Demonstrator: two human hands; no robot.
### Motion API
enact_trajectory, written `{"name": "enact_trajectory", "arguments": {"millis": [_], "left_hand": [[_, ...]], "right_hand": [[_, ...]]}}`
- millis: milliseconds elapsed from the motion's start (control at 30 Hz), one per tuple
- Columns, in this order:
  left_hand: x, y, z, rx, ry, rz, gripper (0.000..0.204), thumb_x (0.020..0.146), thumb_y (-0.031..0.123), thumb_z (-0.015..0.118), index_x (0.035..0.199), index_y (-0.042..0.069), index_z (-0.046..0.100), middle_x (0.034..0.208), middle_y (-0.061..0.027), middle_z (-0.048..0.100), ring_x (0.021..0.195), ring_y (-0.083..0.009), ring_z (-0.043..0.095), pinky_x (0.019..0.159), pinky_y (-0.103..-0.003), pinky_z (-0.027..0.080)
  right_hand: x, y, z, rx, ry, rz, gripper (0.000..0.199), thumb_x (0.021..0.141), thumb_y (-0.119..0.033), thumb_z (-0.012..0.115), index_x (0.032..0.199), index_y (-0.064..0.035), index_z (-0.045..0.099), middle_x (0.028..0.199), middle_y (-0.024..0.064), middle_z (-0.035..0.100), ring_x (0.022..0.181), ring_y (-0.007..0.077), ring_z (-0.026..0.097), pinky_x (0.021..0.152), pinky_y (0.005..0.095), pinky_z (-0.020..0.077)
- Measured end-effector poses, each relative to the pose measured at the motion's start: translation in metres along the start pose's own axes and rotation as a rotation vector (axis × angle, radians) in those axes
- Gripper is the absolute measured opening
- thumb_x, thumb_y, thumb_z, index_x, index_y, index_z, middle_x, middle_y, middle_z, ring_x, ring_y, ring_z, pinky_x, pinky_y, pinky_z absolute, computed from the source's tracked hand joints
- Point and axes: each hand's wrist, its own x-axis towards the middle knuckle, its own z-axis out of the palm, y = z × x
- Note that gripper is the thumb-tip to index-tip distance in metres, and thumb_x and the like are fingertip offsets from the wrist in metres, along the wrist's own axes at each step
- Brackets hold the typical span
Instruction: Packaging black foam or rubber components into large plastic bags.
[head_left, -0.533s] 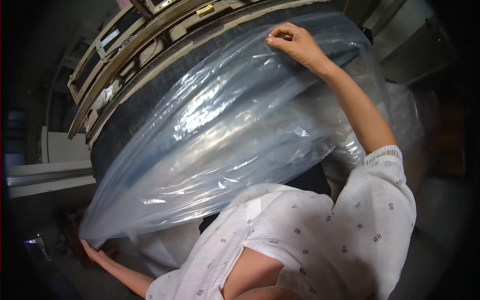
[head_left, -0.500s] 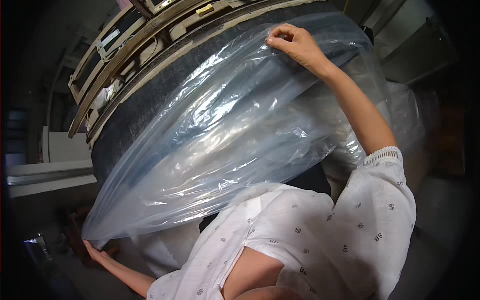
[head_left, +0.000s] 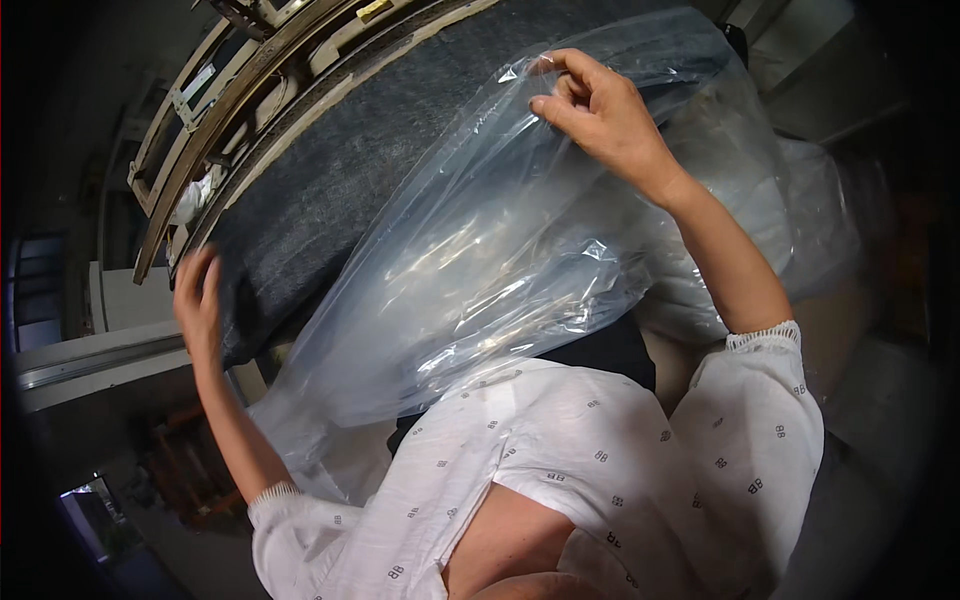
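Note:
A large sheet of clear plastic film [head_left: 430, 250] spreads in loose, shiny folds across the dark-covered work surface [head_left: 330, 170] and down in front of my white shirt. My right hand [head_left: 610, 120] is over the film's far part. Its fingers are curled with the film's edge at the fingertips; the exact grip is partly hidden. At the left end of the dark surface is my left hand [head_left: 198, 300], away from the film, with nothing in it. Its fingers point upward, apart and slightly blurred.
A wooden frame [head_left: 190, 140] with metal fittings runs along the far left edge of the surface. More crumpled plastic [head_left: 820, 220] lies at the right. A pale ledge with a metal rail [head_left: 100, 365] stands at the left.
My left hand has let go of the film's left end and moved up to the dark surface's edge. That end has dropped toward me, baring more dark surface. My right hand stays nearly in place.

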Motion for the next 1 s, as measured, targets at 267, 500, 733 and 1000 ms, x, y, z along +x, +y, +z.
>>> {"name": "enact_trajectory", "arguments": {"millis": [267, 500, 733, 1000], "left_hand": [[0.092, 0.254, 0.165, -0.450, -0.308, 0.519, 0.022, 0.082, 0.016, 0.065, 0.102, 0.007, 0.067, 0.095, -0.0035, 0.062, 0.078, -0.0126, 0.061, 0.066, -0.025, 0.049], [0.110, 0.247, 0.213, -0.809, -0.394, 0.428, 0.017, 0.079, 0.012, 0.068, 0.095, 0.005, 0.070, 0.092, -0.0048, 0.063, 0.085, -0.0136, 0.060, 0.076, -0.026, 0.049], [0.079, 0.240, 0.226, -1.288, -0.209, 0.331, 0.013, 0.073, 0.014, 0.068, 0.081, 0.004, 0.068, 0.081, -0.0064, 0.063, 0.079, -0.0168, 0.060, 0.072, -0.028, 0.047], [0.044, 0.200, 0.212, -1.870, -0.122, 0.078, 0.011, 0.089, 0.011, 0.056, 0.094, 0.005, 0.049, 0.084, 0.0003, 0.054, 0.079, -0.0066, 0.052, 0.069, -0.022, 0.044]], "right_hand": [[-0.007, -0.006, -0.011, -0.004, -0.038, 0.059, 0.035, 0.077, -0.009, 0.063, 0.111, -0.0048, 0.053, 0.060, -0.0005, 0.039, 0.056, 0.0081, 0.039, 0.054, 0.0241, 0.0371], [0.006, 0.005, -0.016, 0.198, -0.206, 0.188, 0.040, 0.078, -0.007, 0.061, 0.117, -0.0043, 0.051, 0.061, -0.0050, 0.039, 0.057, 0.0052, 0.036, 0.054, 0.0224, 0.0342], [0.033, -0.036, -0.055, -0.450, -0.224, -0.119, 0.015, 0.080, 0.002, 0.055, 0.095, 0.0018, 0.054, 0.087, 0.0079, 0.050, 0.082, 0.0160, 0.050, 0.073, 0.0234, 0.0389], [0.035, -0.064, 0.014, -0.054, -0.384, 0.143, 0.007, 0.091, -0.005, 0.047, 0.085, -0.0045, 0.046, 0.074, -0.0021, 0.037, 0.068, 0.0056, 0.034, 0.060, 0.0175, 0.0300]]}}
